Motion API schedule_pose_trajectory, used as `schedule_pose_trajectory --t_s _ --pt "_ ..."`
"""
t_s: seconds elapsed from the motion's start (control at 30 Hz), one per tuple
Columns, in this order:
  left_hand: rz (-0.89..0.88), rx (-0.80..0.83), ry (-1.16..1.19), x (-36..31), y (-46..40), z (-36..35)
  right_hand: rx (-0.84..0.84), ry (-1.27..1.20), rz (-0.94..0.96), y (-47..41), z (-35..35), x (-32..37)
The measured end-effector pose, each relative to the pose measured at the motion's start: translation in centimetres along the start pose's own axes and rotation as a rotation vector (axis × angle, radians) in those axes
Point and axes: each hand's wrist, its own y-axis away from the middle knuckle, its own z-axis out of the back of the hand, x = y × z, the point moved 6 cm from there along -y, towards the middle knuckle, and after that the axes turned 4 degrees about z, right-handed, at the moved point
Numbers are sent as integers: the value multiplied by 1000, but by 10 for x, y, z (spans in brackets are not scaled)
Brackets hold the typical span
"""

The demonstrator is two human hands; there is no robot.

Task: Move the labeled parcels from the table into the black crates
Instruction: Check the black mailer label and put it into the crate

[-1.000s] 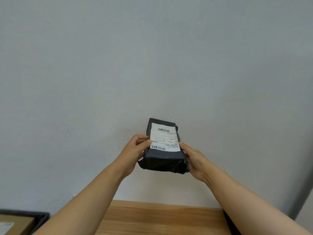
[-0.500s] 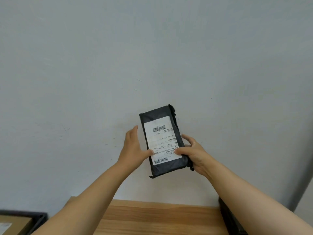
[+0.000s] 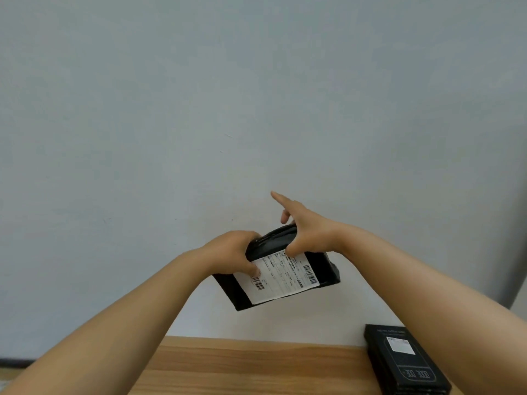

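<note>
Parcel (image 3: 281, 270), wrapped in black plastic with a white shipping label (image 3: 282, 277) facing the camera, is held in the air in front of a pale wall (image 3: 199, 109), above the wooden table (image 3: 256, 366). Left hand (image 3: 231, 255) grips its left end, thumb on the label. Right hand (image 3: 308, 232) holds the upper edge: thumb pressed on the label side, index finger extended clear. A black box (image 3: 405, 363) with a white label lies on the table at lower right.
</note>
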Motion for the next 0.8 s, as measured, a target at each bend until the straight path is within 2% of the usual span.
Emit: schedule_pose_trajectory --t_s 0.07,0.17,0.23,0.33,0.57,0.8 --pt "47 17 128 6 1 -4 -41 -16 16 -2 2 -1" --pt "140 66 345 21 3 -15 -196 -120 6 -2 8 -10" --pt "206 86 480 31 5 -24 -286 -238 -42 1 9 -24" --pt "281 13 640 44 6 -31 -386 -397 -168 10 0 -50" --pt "348 -58 1114 44 -3 -42 -333 -616 -332 20 -56 -89" --pt "390 -125 1258 39 -11 -61 -269 -777 -319 11 -81 -109"
